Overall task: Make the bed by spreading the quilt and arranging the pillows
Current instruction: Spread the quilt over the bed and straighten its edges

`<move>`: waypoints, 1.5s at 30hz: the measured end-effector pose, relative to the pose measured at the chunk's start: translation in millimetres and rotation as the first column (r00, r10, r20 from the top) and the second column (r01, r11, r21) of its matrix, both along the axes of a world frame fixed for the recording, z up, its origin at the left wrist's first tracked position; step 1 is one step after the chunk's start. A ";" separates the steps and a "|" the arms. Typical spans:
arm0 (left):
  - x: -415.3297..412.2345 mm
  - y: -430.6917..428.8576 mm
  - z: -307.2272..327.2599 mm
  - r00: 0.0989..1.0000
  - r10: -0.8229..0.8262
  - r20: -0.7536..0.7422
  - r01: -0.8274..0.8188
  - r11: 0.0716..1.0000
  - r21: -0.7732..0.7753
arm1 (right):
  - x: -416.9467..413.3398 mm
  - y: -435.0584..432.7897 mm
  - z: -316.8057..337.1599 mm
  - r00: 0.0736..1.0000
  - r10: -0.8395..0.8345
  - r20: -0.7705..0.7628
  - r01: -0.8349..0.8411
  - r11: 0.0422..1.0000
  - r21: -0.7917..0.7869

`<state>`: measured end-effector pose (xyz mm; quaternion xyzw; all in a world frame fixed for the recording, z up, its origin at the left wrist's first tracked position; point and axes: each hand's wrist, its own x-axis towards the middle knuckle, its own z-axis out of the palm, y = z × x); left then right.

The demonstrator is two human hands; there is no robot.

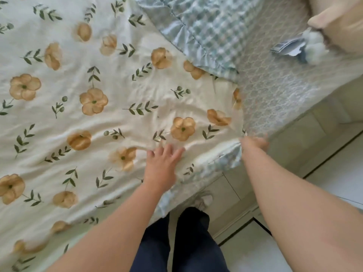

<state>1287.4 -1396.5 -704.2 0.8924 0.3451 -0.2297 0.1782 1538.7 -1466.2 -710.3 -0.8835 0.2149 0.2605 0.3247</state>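
Note:
A cream quilt printed with tan flowers and green sprigs covers most of the bed. My left hand lies flat on it near the bed's side edge, fingers spread. My right hand is closed on the quilt's corner, where the fabric bunches and its blue-grey underside shows. A blue-and-white checked pillow with a ruffled border lies at the top, partly on the quilt. A beige pillow sits at the upper right corner.
A patterned grey-blue sheet is bare to the right of the quilt. A small fluffy blue-white item with a tag lies on it. The bed's pale side panel and light floor tiles are at right; my dark-trousered legs stand beside the bed.

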 end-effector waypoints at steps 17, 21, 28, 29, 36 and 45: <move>83.6 -52.1 9.7 0.985 -0.037 -0.170 -0.021 0.945 -0.326 | 50.4 -62.6 13.6 0.706 0.639 -0.305 -0.648 0.757 0.088; 136.7 -40.3 27.9 0.997 0.069 0.024 -0.058 0.944 -0.325 | 67.9 -44.0 34.9 0.638 0.730 -0.247 -0.702 0.683 0.203; 190.1 33.6 45.8 0.797 0.559 0.229 -0.455 0.805 -0.380 | 95.4 14.4 63.3 0.638 0.755 -0.154 -0.701 0.651 0.290; 193.6 47.6 43.6 0.787 0.575 0.224 -0.481 0.798 -0.363 | 99.0 24.1 62.4 0.641 0.755 -0.141 -0.702 0.650 0.293; 214.0 136.7 22.0 0.430 0.885 0.177 -0.650 0.440 -0.620 | 118.7 111.9 52.3 0.628 0.777 0.047 -0.768 0.609 0.200; 204.4 171.9 13.7 0.537 0.841 0.061 -0.539 0.398 -0.742 | 106.1 204.7 37.0 0.032 0.997 0.070 -0.933 0.055 -0.355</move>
